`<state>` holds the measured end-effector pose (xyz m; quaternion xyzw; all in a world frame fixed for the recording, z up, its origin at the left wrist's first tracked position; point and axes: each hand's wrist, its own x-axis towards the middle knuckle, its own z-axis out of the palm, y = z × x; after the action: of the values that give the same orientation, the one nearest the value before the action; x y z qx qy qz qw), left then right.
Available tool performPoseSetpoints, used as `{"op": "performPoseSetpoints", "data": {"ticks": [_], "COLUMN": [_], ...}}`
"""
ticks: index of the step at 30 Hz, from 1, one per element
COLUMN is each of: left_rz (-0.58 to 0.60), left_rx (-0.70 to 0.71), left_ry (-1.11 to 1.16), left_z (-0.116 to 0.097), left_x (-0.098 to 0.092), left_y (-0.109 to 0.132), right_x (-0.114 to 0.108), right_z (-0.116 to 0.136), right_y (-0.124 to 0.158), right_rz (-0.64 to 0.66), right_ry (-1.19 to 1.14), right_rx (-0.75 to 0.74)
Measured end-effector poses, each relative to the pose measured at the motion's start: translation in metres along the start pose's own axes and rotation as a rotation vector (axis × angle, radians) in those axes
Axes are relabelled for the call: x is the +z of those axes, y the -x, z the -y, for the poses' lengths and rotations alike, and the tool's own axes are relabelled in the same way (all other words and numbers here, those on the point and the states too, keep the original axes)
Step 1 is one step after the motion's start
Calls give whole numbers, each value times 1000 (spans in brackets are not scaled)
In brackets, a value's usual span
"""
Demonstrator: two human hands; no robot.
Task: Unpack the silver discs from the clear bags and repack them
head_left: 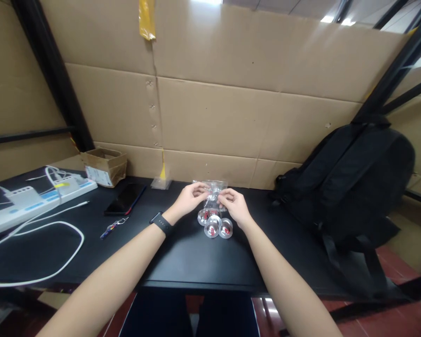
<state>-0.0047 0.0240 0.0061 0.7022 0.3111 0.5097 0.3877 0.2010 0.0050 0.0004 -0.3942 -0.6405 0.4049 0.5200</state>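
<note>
My left hand [189,198] is closed, thumb and fingertips pinched at the left side of a clear plastic bag [214,202]. At the bag's right side, my right hand [235,204] pinches it in the same way. The bag lies crinkled and see-through between both hands, at the back of the black table. Just in front of it sit several clear round suction cups [212,227] with red bits in the middle, close together and partly overlapping. What is inside the bag is too small to make out.
On the black table [196,262] at left lie a white power strip [38,206] with cables, a phone [125,198] and a keyring [114,227]. An open cardboard box [105,166] and a small clear packet [161,183] stand behind. A black backpack [354,178] occupies the right.
</note>
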Motion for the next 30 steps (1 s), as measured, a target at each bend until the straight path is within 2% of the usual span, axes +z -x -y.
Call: {"op": "performPoseSetpoints", "data": {"ticks": [2, 6, 8, 14, 19, 24, 30], "left_rz": [-16, -96, -65, 117, 169, 189, 162], "left_rx": [3, 26, 58, 194, 143, 174, 69], "left_ry": [23, 2, -34, -150, -154, -110, 29], "left_z": [-2, -8, -13, -28, -27, -27, -28], "left_x": [2, 3, 1, -4, -7, -12, -14], "left_y": [2, 5, 7, 10, 10, 9, 11], "right_x": [3, 9, 8, -1, -3, -2, -2], "right_z": [0, 4, 9, 22, 25, 27, 28], "right_y": [1, 2, 3, 8, 11, 14, 16], "right_rz": [-7, -117, -111, 50, 97, 124, 105], "right_ry": [-17, -74, -77, 30, -14, -14, 1], "right_rx": [6, -59, -103, -171, -117, -135, -136]}}
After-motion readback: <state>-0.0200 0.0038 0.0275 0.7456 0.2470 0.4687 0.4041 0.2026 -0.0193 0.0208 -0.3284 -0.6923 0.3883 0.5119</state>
